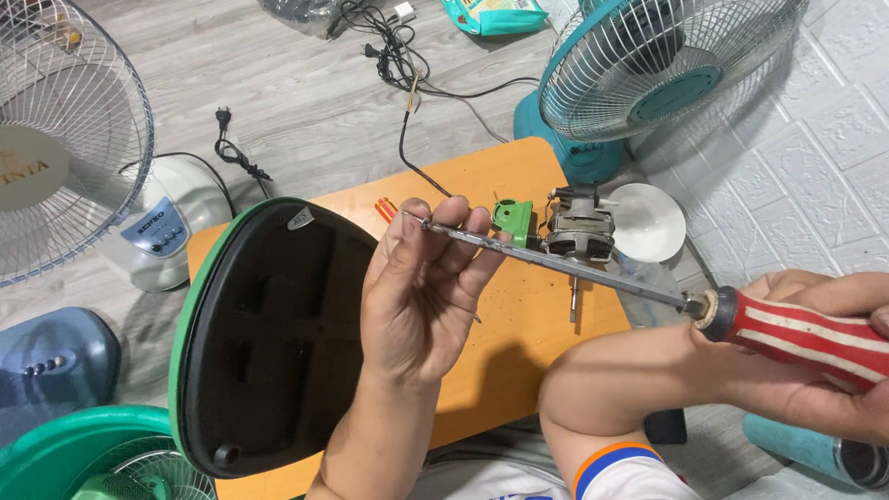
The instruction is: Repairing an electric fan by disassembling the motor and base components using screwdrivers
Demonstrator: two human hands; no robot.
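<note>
Knee lowest in my view, both hands on a long screwdriver above the orange worktop.

My right hand is closed round the red-and-white striped handle; my left hand pinches the tip end of the steel shaft in its fingertips. I judge the tool stiff, fairly light, the bare shaft slippery, so the ribbed handle is the place to grip. Green-rimmed fan base and motor lie just beyond.

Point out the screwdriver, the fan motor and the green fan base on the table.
screwdriver (796,335): head view, on its red-and-white striped handle.
fan motor (580,231): head view, on the metal body.
green fan base (269,333): head view, on its black underside.
</note>
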